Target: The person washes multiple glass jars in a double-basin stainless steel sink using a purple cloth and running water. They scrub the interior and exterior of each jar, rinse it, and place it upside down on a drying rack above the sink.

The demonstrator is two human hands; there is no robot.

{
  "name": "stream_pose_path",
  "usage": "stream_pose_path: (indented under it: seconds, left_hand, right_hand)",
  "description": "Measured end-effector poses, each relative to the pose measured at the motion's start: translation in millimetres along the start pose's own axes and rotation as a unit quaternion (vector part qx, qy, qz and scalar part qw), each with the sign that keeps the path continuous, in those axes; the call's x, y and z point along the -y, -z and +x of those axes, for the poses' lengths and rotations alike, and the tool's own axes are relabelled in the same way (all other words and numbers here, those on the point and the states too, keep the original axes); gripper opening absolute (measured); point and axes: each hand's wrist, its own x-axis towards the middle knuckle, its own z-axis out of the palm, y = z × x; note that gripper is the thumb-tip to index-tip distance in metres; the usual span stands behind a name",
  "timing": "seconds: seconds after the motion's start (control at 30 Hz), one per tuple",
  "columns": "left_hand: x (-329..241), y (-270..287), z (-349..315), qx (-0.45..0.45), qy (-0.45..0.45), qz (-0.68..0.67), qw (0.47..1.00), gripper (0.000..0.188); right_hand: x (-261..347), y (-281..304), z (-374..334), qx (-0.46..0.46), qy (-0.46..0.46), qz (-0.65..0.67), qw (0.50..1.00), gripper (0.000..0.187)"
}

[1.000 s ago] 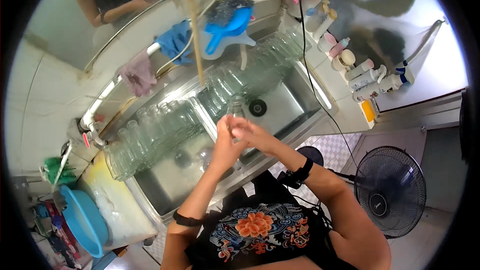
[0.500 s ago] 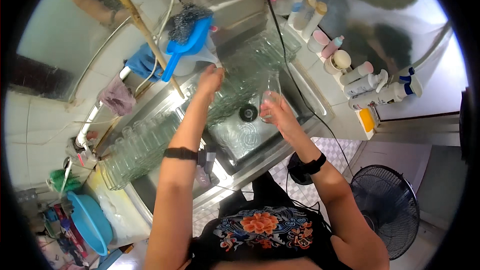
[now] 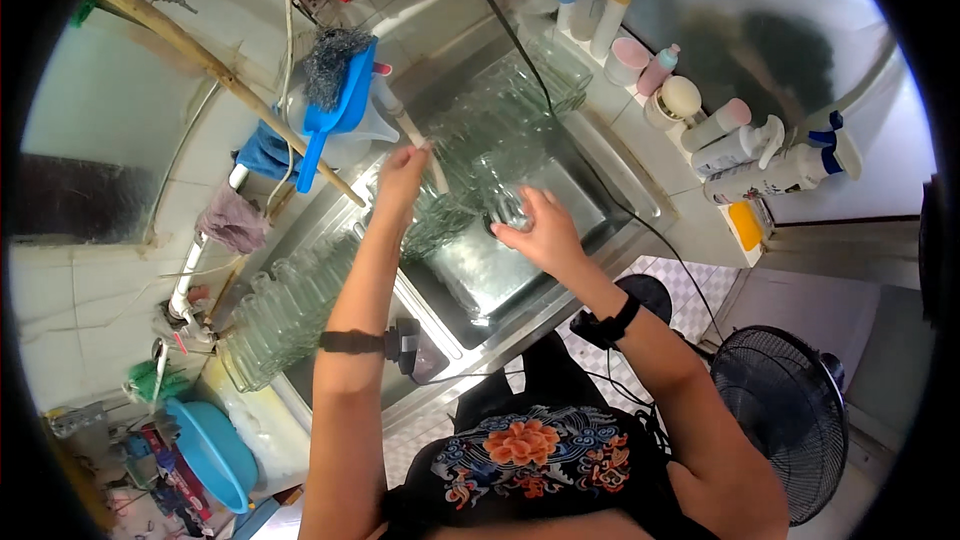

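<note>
In the sink, my right hand is closed round a clear glass bottle, its thumb and fingers at one end. The bottle tilts to the upper left, over other glassware. Up and to the left, my left hand is closed, its fingertips against a pale, rod-like thing that slants down over the sink. I cannot make out whether the hand grips it. Many clear glass bottles fill the far part of the basin. Further glass vessels stand in rows at the left.
A blue scoop with a steel-wool scourer sits beyond my left hand, near a wooden pole. Pump bottles and jars line the right ledge. A black cable crosses the sink. A fan stands at right.
The glass bottle in my right hand has moved left and tipped toward the left hand. My left hand has shifted slightly left and down, and the pale rod now shows beside it. The view has shifted.
</note>
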Motion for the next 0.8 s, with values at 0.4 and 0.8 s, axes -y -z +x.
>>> stream_pose_path:
  seconds: [0.4,0.8]
  left_hand:
    - [-0.2,17.9,-7.5,-0.020,-0.031,-0.012,0.999,0.021]
    - [10.5,32.5,5.1,0.018,0.046,-0.046,0.998,0.027]
  right_hand:
    - [50.7,-49.0,95.5,0.085,0.096,-0.223,0.966,0.057]
    - [38.3,-94.8,115.8,-0.049,0.188,-0.272,0.942,0.053]
